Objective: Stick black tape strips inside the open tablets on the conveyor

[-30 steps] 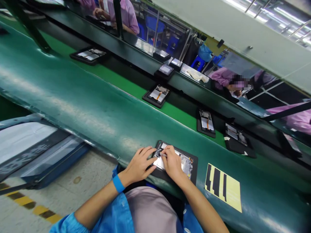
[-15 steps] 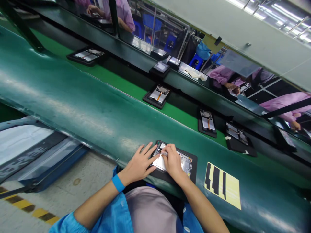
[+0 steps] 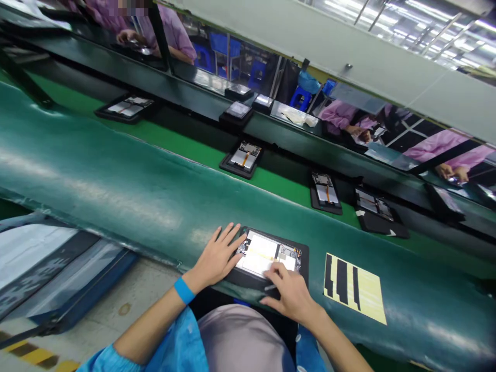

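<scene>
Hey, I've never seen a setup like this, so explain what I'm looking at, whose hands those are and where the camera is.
There's no machine arm here: these are a person's bare hands, seen by a camera worn on their head, looking forward and down. On the green bench lies an opened, tablet-like device. The left hand, spread flat, lies at its left end. The right hand is at its near edge, with something small and greyish by the fingertips, too unclear to name. To the right lies a yellow sheet with black strips. Beyond, more opened devices sit along a bright green strip.
</scene>
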The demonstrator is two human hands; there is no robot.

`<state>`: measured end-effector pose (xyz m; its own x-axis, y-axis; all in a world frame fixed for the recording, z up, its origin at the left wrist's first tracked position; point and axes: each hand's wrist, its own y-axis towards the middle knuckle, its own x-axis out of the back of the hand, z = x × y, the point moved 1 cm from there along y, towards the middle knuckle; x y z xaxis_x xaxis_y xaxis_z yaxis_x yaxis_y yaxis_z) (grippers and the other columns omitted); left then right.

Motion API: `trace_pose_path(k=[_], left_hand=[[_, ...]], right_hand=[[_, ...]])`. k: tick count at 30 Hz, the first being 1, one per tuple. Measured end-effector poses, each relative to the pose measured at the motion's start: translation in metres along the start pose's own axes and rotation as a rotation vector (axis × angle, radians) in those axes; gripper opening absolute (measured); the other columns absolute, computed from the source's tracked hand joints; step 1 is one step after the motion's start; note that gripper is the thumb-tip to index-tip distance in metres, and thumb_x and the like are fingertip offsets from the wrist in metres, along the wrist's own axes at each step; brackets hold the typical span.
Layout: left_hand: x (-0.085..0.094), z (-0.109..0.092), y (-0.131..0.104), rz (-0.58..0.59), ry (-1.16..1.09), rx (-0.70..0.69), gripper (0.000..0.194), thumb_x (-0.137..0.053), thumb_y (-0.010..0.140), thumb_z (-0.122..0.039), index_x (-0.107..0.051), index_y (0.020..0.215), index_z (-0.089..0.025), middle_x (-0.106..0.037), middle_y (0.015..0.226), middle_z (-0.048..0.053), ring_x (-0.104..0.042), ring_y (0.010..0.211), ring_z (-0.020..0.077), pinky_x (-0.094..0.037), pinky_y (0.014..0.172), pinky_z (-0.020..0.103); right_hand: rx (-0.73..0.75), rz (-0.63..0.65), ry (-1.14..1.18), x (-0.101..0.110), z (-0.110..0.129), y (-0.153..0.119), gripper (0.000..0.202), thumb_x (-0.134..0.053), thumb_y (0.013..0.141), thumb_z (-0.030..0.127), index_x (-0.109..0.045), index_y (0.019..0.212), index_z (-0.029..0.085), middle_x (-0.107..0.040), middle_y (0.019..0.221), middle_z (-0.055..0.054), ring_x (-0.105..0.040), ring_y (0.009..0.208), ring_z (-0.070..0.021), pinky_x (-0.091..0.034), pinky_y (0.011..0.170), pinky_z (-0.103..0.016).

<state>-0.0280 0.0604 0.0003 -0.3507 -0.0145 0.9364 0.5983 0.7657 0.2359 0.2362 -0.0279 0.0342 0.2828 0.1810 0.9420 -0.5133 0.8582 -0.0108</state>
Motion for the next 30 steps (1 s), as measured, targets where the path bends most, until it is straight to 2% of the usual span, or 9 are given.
trace_pose_path(k=[3,5,7,10,13,18,23,27,30], left_hand=[[0.003,0.006,0.009,-0.004,0.004,-0.025,0.051,-0.042,0.104,-0.042,-0.046,0.152,-0.025,-0.034,0.165,0.011,-0.027,0.154,0.0307,-0.032,0.121,0.055],[0.004,0.008,0.014,0.007,0.005,-0.089,0.051,-0.044,0.104,-0.042,-0.047,0.152,-0.027,-0.035,0.165,0.009,-0.028,0.154,0.0300,-0.032,0.122,0.054],[0.004,0.009,0.020,0.019,0.018,-0.177,0.052,-0.046,0.103,-0.043,-0.046,0.152,-0.028,-0.036,0.164,0.009,-0.029,0.153,0.0306,-0.031,0.122,0.055],[0.002,0.009,0.032,0.034,0.061,-0.312,0.057,-0.051,0.100,-0.047,-0.044,0.153,-0.029,-0.038,0.163,0.009,-0.033,0.151,0.0331,-0.029,0.121,0.059],[0.000,0.008,0.048,0.038,0.095,-0.405,0.060,-0.061,0.094,-0.048,-0.049,0.149,-0.029,-0.040,0.161,0.012,-0.039,0.147,0.0352,-0.029,0.120,0.060],[-0.003,0.007,0.073,-0.002,0.132,-0.416,0.033,-0.055,0.098,-0.025,-0.066,0.128,-0.032,-0.061,0.145,0.007,-0.058,0.131,0.0297,-0.039,0.113,0.054],[-0.006,0.003,0.100,-0.015,0.168,-0.377,0.030,-0.050,0.100,-0.027,-0.070,0.122,-0.030,-0.066,0.138,0.008,-0.063,0.123,0.0313,-0.048,0.100,0.050],[-0.006,-0.012,0.138,0.056,0.215,-0.325,0.032,-0.048,0.099,-0.026,-0.072,0.120,-0.026,-0.067,0.136,0.013,-0.067,0.115,0.0336,-0.050,0.095,0.049],[-0.006,-0.027,0.175,0.168,0.295,-0.259,0.035,-0.043,0.100,-0.027,-0.071,0.121,-0.021,-0.065,0.136,0.016,-0.069,0.108,0.0350,-0.049,0.091,0.048]], right_hand=[[0.017,0.053,-0.122,0.000,-0.012,-0.008,0.056,-0.081,0.083,0.035,-0.058,0.134,0.027,-0.066,0.121,-0.010,-0.071,0.089,-0.0247,-0.057,0.076,-0.035],[-0.017,0.012,-0.160,0.002,-0.029,-0.005,0.056,-0.080,0.084,0.031,-0.057,0.135,0.029,-0.067,0.121,-0.009,-0.071,0.090,-0.0244,-0.057,0.077,-0.034],[-0.115,-0.091,-0.173,0.006,-0.051,0.004,0.055,-0.079,0.085,0.030,-0.057,0.136,0.029,-0.066,0.121,-0.009,-0.071,0.090,-0.0242,-0.057,0.078,-0.035],[-0.376,-0.295,-0.157,0.016,-0.084,0.022,0.051,-0.072,0.089,0.028,-0.055,0.137,0.025,-0.064,0.122,-0.011,-0.070,0.087,-0.0229,-0.056,0.073,-0.033],[-0.543,-0.436,-0.075,0.023,-0.102,0.038,0.049,-0.066,0.091,0.025,-0.053,0.139,0.024,-0.063,0.120,-0.009,-0.070,0.091,-0.0221,-0.055,0.069,-0.030],[-0.549,-0.526,0.053,0.022,-0.106,0.038,0.041,-0.063,0.093,0.029,-0.057,0.133,0.023,-0.064,0.115,-0.006,-0.069,0.097,-0.0208,-0.054,0.074,-0.029],[-0.557,-0.539,0.068,0.018,-0.107,0.018,0.029,-0.062,0.093,0.028,-0.065,0.122,0.023,-0.066,0.114,-0.006,-0.070,0.091,-0.0190,-0.054,0.075,-0.028],[-0.556,-0.504,0.062,0.021,-0.099,0.003,0.025,-0.063,0.093,0.025,-0.067,0.117,0.024,-0.068,0.110,-0.005,-0.070,0.092,-0.0190,-0.054,0.077,-0.027],[-0.501,-0.411,0.046,0.019,-0.085,-0.005,0.027,-0.066,0.092,0.026,-0.067,0.119,0.024,-0.068,0.111,-0.004,-0.070,0.095,-0.0194,-0.054,0.081,-0.028]])
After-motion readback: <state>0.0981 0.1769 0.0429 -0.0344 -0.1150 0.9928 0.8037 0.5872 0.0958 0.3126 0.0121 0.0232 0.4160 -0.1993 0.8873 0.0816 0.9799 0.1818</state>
